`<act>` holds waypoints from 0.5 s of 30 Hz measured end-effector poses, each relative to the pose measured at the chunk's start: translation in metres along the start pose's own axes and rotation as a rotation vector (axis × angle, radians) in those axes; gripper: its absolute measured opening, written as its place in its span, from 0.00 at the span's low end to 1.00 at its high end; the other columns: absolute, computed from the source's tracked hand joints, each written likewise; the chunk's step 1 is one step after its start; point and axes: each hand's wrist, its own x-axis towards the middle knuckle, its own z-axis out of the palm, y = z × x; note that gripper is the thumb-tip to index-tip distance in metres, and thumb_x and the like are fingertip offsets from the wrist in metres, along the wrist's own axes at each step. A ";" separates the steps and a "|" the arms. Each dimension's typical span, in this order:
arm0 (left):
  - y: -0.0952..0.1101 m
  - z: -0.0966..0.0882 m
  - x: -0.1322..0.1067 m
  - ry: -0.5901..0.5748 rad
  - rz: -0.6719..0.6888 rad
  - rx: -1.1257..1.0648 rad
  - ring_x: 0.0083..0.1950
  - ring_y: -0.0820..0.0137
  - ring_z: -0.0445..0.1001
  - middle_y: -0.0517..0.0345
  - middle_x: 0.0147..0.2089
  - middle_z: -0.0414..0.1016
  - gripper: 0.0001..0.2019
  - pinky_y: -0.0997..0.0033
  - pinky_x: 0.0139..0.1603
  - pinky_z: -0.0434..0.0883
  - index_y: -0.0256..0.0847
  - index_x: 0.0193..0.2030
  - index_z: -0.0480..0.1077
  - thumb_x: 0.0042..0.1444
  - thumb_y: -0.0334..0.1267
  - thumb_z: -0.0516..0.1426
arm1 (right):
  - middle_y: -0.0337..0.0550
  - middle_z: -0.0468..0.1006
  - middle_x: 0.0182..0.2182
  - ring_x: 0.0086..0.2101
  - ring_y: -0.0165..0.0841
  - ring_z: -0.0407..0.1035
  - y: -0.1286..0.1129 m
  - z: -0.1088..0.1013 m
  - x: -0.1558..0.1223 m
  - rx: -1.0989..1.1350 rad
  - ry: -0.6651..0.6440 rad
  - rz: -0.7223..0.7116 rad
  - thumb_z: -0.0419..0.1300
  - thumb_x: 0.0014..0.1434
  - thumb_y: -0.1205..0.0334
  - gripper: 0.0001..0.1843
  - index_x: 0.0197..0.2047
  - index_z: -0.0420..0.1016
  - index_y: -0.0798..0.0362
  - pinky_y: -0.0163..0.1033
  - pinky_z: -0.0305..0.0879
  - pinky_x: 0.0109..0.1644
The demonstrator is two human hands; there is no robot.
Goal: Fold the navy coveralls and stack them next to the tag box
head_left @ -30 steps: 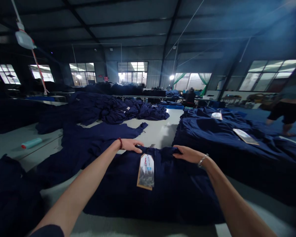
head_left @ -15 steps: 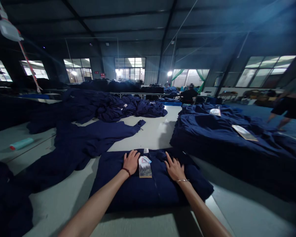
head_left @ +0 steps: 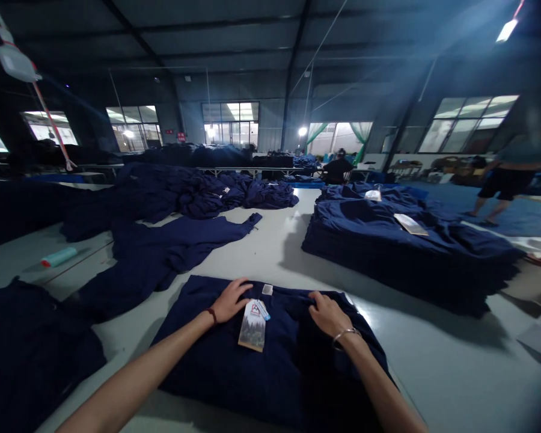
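Observation:
A folded navy garment lies flat on the table right in front of me. A small white label shows at its far edge, and a hang tag with a forest picture rests on its front. My left hand lies on the cloth left of the label, fingers stretched and thumb apart, the thumb at the top of the hang tag. At the far right edge of the garment, my right hand has its fingers curled onto the fabric, closed on that edge.
A tall stack of folded navy garments with tags stands at the right. Loose navy garments spread across the left and back. A teal roll lies at the left. One person stands far right; another person is at the back.
The view has turned right. My right fingers have gone from spread to curled at the garment's edge. The hang tag now lies tilted, and the left hand still rests beside it.

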 end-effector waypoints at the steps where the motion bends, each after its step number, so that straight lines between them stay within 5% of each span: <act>1: 0.001 -0.005 0.000 0.052 -0.066 0.005 0.66 0.63 0.55 0.51 0.66 0.57 0.23 0.61 0.64 0.56 0.45 0.62 0.60 0.60 0.42 0.52 | 0.52 0.71 0.52 0.51 0.40 0.65 0.001 -0.003 0.002 0.012 0.021 -0.012 0.44 0.61 0.60 0.22 0.57 0.65 0.50 0.42 0.58 0.54; 3: 0.002 -0.014 0.000 0.116 -0.256 0.063 0.63 0.58 0.58 0.46 0.63 0.60 0.25 0.59 0.60 0.61 0.41 0.60 0.62 0.57 0.45 0.55 | 0.51 0.72 0.52 0.53 0.42 0.64 0.000 -0.003 0.007 0.015 0.040 -0.023 0.44 0.62 0.56 0.22 0.55 0.68 0.51 0.43 0.56 0.56; 6: 0.004 -0.022 -0.002 0.057 -0.437 0.139 0.57 0.55 0.64 0.45 0.55 0.65 0.18 0.61 0.52 0.65 0.38 0.48 0.69 0.54 0.45 0.58 | 0.57 0.74 0.47 0.51 0.47 0.65 -0.004 0.005 0.011 0.015 0.039 -0.025 0.51 0.59 0.51 0.22 0.47 0.74 0.56 0.46 0.58 0.54; 11: 0.006 -0.038 -0.004 0.085 -0.283 -0.024 0.46 0.67 0.72 0.55 0.43 0.72 0.07 0.71 0.46 0.66 0.41 0.44 0.64 0.61 0.38 0.52 | 0.48 0.77 0.45 0.46 0.38 0.69 0.007 -0.017 0.013 0.085 0.061 -0.130 0.54 0.57 0.58 0.16 0.47 0.72 0.53 0.37 0.61 0.49; 15: 0.006 -0.052 0.002 0.186 -0.300 -0.034 0.43 0.67 0.74 0.56 0.42 0.73 0.09 0.71 0.42 0.66 0.43 0.48 0.60 0.66 0.42 0.45 | 0.42 0.77 0.41 0.42 0.36 0.70 0.021 -0.057 0.025 0.266 0.198 -0.297 0.51 0.60 0.49 0.16 0.45 0.70 0.49 0.35 0.63 0.47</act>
